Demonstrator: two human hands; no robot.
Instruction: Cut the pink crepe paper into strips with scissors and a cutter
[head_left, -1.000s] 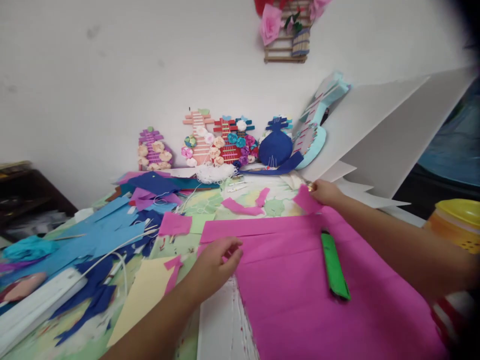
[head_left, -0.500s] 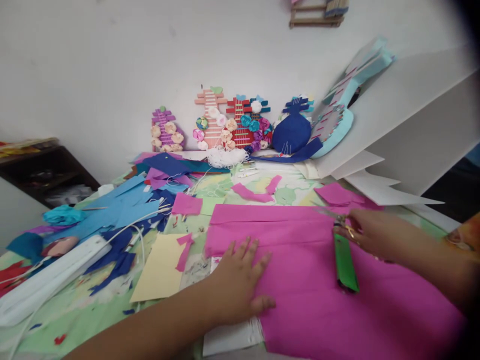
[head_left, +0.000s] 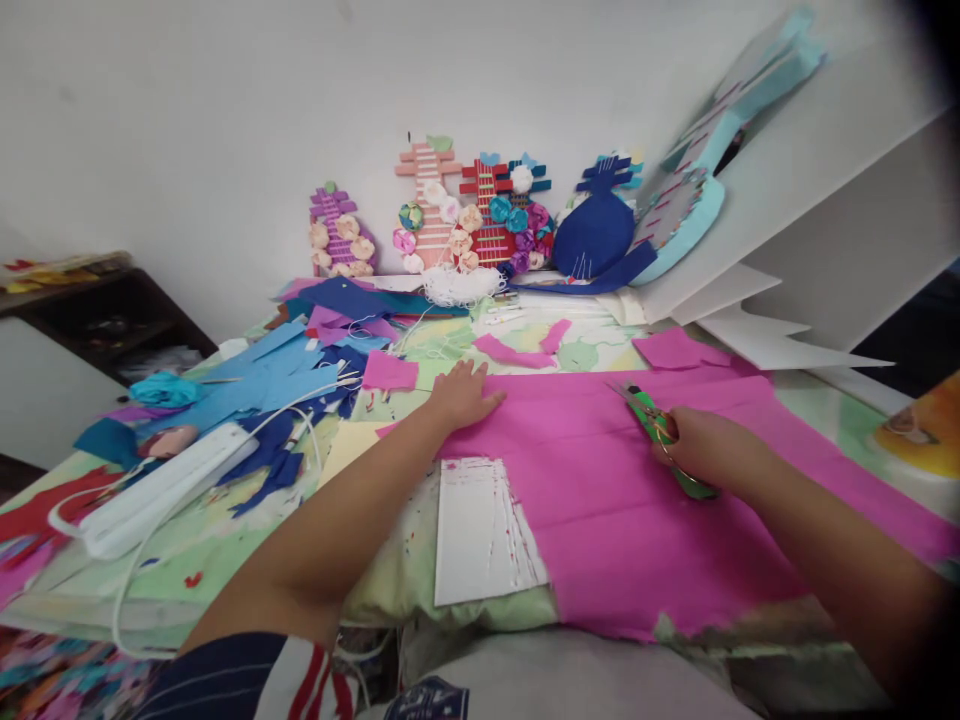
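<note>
A large sheet of pink crepe paper [head_left: 585,500] covers the front right of the table. My left hand [head_left: 463,396] lies on its upper left corner, fingers spread. My right hand [head_left: 686,445] is closed round the handles of a pair of scissors [head_left: 624,394], whose blades point up and left over the sheet. Beneath the scissors and partly hidden by that hand lies a green cutter [head_left: 688,484]. A scored white board [head_left: 480,530] shows beside the sheet's left edge. Two curved pink scraps [head_left: 517,351] rest beyond its far edge.
Decorated guitar shapes [head_left: 431,210] stand along the wall, with white string [head_left: 461,285] before them. Blue paper [head_left: 262,375], a white power strip [head_left: 169,490] and its cable are on the left. White sheets [head_left: 787,340] lean at the right, near an orange-patterned object [head_left: 926,430].
My left hand has moved up to the sheet's far left corner. The scissors have come down and left over the green cutter, which is tilted differently. The sheet has shifted, uncovering more white board.
</note>
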